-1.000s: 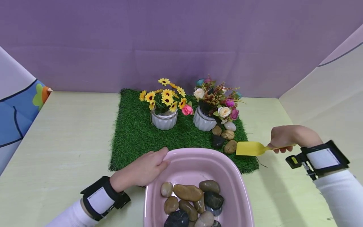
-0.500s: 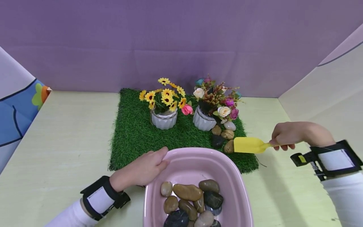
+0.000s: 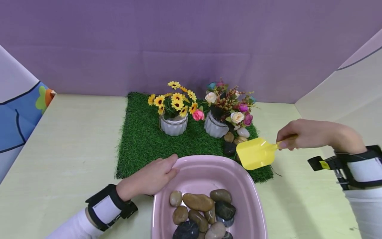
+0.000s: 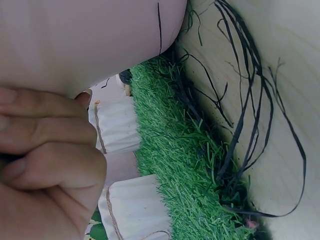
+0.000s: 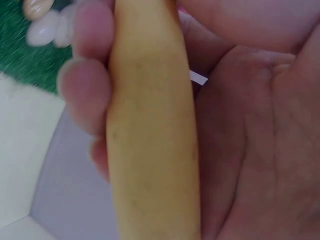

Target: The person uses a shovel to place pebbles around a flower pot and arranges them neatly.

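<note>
My left hand grips the upper left rim of a pink basin. In the left wrist view its fingers curl at the basin's edge. Several smooth stones, including a long brown stone, lie in the basin. My right hand holds a yellow toy shovel by its wooden handle. The blade tilts over the right part of the grass mat and partly hides brown stones there. Beside it lie a black stone and a white stone.
A pot of yellow flowers and a pot of mixed flowers stand on the mat. A pink rose sits between them. Loose dark strands trail from the mat's edge. A purple backdrop closes off the back.
My right hand has moved farther back and slightly right. The shovel has turned from flat to tilted, its blade swinging left over the stones. My left hand stays on the basin.
</note>
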Tool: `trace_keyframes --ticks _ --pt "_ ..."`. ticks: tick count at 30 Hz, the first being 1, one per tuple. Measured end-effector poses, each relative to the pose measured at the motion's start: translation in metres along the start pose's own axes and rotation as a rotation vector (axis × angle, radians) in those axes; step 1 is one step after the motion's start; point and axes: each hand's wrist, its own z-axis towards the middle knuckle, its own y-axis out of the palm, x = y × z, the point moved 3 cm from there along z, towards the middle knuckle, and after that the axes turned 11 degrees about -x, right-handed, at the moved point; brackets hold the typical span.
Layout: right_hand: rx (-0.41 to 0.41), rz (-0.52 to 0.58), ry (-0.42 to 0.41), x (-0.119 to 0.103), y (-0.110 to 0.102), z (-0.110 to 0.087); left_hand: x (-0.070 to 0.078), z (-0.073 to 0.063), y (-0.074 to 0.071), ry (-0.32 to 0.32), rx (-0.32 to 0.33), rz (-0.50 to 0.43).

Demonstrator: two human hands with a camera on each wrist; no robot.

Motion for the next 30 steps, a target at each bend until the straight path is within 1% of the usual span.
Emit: trace_keyframes --ticks 5,7,12,21,24,27,30 --pt "0.028 -0.078 -0.030 -0.028 -0.002 0.000 -0.001 0.000 0.000 0.000 -0.001 0.001" --pt "0.047 -0.125 -0.047 -0.039 -0.001 -0.001 -0.001 0.001 0.000 0.000 -0.002 0.003" --pt "0.081 -0.244 -0.061 -0.067 0.005 0.001 -0.001 0.001 0.000 0.001 -0.003 0.003" --pt "0.085 -0.399 -0.017 -0.116 0.025 0.011 0.000 0.000 0.000 -0.001 0.004 0.016" --pt "0.120 -0.472 -0.020 -0.129 0.032 0.016 -0.001 0.000 0.000 -0.002 0.007 0.019" --pt "0.186 -0.562 -0.026 -0.141 0.041 0.022 -0.001 0.000 0.000 -0.003 0.009 0.026" --pt "0.214 -0.629 -0.011 -0.154 0.050 0.029 -0.001 0.000 0.000 0.000 0.010 0.036"
